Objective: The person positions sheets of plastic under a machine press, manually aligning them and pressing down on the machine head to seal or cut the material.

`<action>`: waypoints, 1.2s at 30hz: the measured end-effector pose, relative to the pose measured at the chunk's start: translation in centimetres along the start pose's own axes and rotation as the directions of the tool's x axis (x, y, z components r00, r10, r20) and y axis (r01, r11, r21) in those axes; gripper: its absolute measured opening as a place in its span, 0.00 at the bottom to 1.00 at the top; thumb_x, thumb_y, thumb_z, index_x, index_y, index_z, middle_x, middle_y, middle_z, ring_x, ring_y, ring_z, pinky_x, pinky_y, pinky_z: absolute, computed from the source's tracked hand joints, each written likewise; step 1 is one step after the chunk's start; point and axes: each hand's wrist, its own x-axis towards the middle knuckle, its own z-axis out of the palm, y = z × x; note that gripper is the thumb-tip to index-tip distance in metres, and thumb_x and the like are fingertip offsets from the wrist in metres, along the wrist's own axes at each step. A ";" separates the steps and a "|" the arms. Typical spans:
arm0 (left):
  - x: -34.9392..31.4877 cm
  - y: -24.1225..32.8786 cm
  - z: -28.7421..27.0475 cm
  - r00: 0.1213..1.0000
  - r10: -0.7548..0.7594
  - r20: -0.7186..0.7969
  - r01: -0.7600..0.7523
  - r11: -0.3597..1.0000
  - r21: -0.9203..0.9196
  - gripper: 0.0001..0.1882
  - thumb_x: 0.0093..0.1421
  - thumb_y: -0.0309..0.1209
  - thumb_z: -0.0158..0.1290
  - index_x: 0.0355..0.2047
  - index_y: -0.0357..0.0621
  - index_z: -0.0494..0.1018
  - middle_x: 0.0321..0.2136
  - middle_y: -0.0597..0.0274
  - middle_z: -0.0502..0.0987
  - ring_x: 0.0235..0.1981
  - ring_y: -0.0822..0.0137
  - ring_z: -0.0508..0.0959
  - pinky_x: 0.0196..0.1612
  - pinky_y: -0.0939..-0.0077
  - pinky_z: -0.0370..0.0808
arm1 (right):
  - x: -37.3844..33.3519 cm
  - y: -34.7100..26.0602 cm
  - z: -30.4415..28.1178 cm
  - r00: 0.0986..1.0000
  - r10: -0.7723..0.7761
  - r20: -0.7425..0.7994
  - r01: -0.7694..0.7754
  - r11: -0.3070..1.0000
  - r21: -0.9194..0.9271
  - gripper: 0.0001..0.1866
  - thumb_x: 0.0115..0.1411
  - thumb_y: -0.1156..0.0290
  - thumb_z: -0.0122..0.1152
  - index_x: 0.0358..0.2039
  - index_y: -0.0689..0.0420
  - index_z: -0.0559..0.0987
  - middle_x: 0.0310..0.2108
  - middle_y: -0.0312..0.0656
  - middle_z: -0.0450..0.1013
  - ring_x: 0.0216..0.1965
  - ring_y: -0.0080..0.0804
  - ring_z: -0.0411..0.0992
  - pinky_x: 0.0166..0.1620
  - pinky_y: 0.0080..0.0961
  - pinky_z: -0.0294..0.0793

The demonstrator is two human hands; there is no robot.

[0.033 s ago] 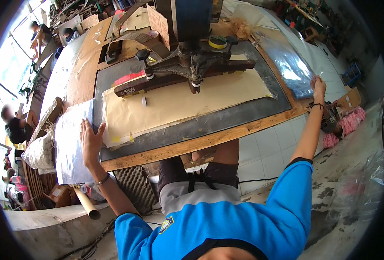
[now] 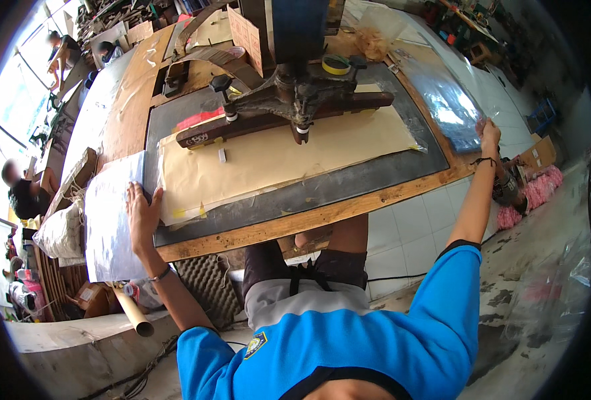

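My left hand (image 2: 143, 217) lies flat with fingers outstretched on the right edge of clear plastic sheets (image 2: 107, 223) at the table's left side. At the far right, the fingers of my right hand (image 2: 488, 138) are closed on the outer edge of a clear plastic sheet, beside a glossy bluish stack of plastic sheets (image 2: 450, 110). Between my hands, tan paper (image 2: 262, 170) covers much of a dark flat plate (image 2: 289, 205). Above the paper stands a dark metal press head (image 2: 295, 100) with a long bar (image 2: 339, 109). A small pale block (image 2: 222, 156) rests on the paper.
A wooden edge (image 2: 322, 212) runs along the table front. Tape rolls, one yellow (image 2: 335, 65), lie behind the press. A cardboard tube (image 2: 135, 313) pokes out below left. Pink bundled material (image 2: 542, 187) is on the right. Several people sit at the far left.
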 end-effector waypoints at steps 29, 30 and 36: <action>-0.6 3.5 -1.8 0.993 0.102 -0.064 -0.110 0.985 -0.130 0.24 0.68 0.41 0.58 0.57 0.37 0.78 0.54 0.39 0.78 0.59 0.42 0.75 0.64 0.51 0.70 | -25.8 -13.2 9.2 0.447 -0.788 0.423 0.838 0.535 0.110 0.14 0.69 0.64 0.68 0.33 0.57 0.72 0.36 0.36 0.72 0.36 0.22 0.69 0.42 0.24 0.72; -1.1 3.5 -1.0 0.984 0.152 -0.092 -0.157 0.987 -0.045 0.25 0.68 0.43 0.58 0.58 0.38 0.78 0.57 0.37 0.76 0.61 0.41 0.73 0.65 0.51 0.69 | -29.2 -13.5 10.1 0.388 -0.769 0.508 0.834 0.527 0.161 0.13 0.68 0.68 0.68 0.33 0.57 0.71 0.36 0.37 0.71 0.36 0.22 0.69 0.42 0.23 0.72; -2.3 4.2 -0.2 0.984 0.157 -0.079 -0.164 0.982 -0.090 0.26 0.69 0.45 0.57 0.60 0.41 0.78 0.64 0.36 0.72 0.66 0.45 0.71 0.67 0.54 0.67 | -43.0 -12.1 14.4 -0.022 -0.438 0.899 0.689 0.644 0.331 0.13 0.62 0.76 0.71 0.29 0.55 0.72 0.28 0.34 0.70 0.29 0.23 0.70 0.34 0.25 0.72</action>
